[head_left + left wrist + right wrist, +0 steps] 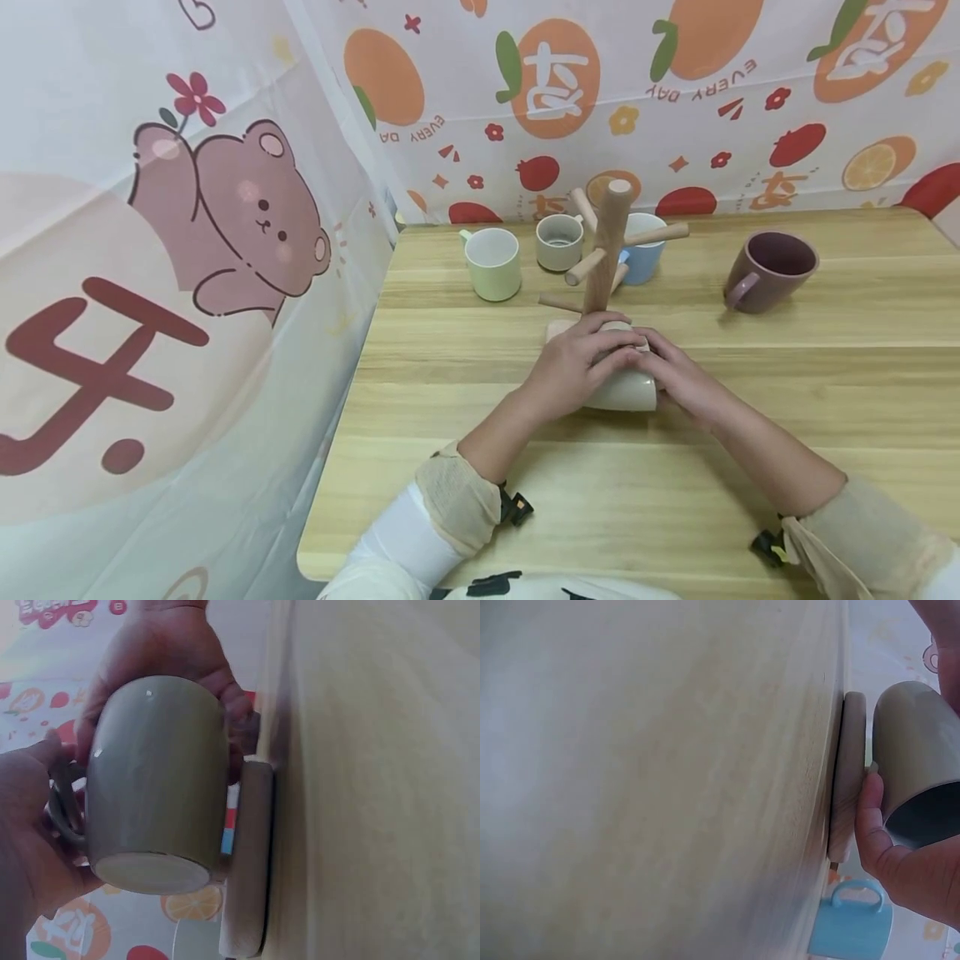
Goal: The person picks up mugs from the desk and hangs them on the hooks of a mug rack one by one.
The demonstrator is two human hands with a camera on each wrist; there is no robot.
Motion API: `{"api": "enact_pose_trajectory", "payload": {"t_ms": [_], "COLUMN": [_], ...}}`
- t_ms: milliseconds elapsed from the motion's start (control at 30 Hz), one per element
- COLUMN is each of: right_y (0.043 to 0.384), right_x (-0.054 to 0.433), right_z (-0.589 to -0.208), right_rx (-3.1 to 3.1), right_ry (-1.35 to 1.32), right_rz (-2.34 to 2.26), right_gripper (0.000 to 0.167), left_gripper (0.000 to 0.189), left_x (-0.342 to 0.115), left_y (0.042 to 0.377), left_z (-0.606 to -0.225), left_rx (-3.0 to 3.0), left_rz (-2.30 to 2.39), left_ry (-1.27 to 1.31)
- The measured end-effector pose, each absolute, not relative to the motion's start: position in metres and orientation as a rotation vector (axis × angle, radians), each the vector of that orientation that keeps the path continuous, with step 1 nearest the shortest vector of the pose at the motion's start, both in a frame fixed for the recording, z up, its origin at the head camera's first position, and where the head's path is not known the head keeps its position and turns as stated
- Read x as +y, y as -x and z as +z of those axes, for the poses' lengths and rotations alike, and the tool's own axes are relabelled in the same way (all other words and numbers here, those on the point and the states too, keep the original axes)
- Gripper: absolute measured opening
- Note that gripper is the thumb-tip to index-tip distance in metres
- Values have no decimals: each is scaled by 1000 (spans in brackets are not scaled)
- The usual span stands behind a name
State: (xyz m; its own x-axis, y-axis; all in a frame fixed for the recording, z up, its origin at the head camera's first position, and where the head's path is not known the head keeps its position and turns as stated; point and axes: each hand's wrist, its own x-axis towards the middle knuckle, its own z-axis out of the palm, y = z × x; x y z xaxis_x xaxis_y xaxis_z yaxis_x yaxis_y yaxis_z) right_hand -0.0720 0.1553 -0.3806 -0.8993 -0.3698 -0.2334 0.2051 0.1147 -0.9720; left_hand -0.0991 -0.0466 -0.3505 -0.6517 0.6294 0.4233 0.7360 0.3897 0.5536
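Note:
A grey-beige mug lies on its side between both hands, in front of a wooden mug tree. My left hand comes over the top of the mug; in the left wrist view its fingers grip around the handle. At the other end, my right hand holds the mug by its open rim, the dark opening facing that palm in the right wrist view. Both wrist views show the mug right beside the tree's wooden base. In the head view, the hands partly hide the base.
Behind the tree stand a pale green mug, a small grey-beige mug and a light blue mug, partly hidden by the trunk and pegs. A purple mug is at the right. Printed cloth hangs along the left and back.

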Motion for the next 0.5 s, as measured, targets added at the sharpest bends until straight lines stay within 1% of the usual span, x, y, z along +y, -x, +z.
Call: {"api": "enact_pose_trajectory", "payload": {"t_ms": [67,133,300,400,500], "right_y": [72,72,72,72,71], "right_x": [155,156,158,157,155], "right_z": [-380,-379,-376,-376,-376], "right_rx": [1980,1977,1972,1965,1956], "right_ry": [163,165,161,158,146], "right_rz": [-1838,-1842,-1843,-1851,-1862], "right_gripper": [53,55,58,57,56], "left_gripper": [21,18,20,22,20], "left_x": [-47,-47,-46,-47,-49], "left_y": [100,101,102,99,94], "left_z": [-349,-346,-339,-340,-345], "left_rx": [-2496,-2527,-2627,-2623,-2517], "left_rz": [-1058,-1031,-1007,-1040,-1126], "left_ry": [1268,1290,1320,1274,1158]}}
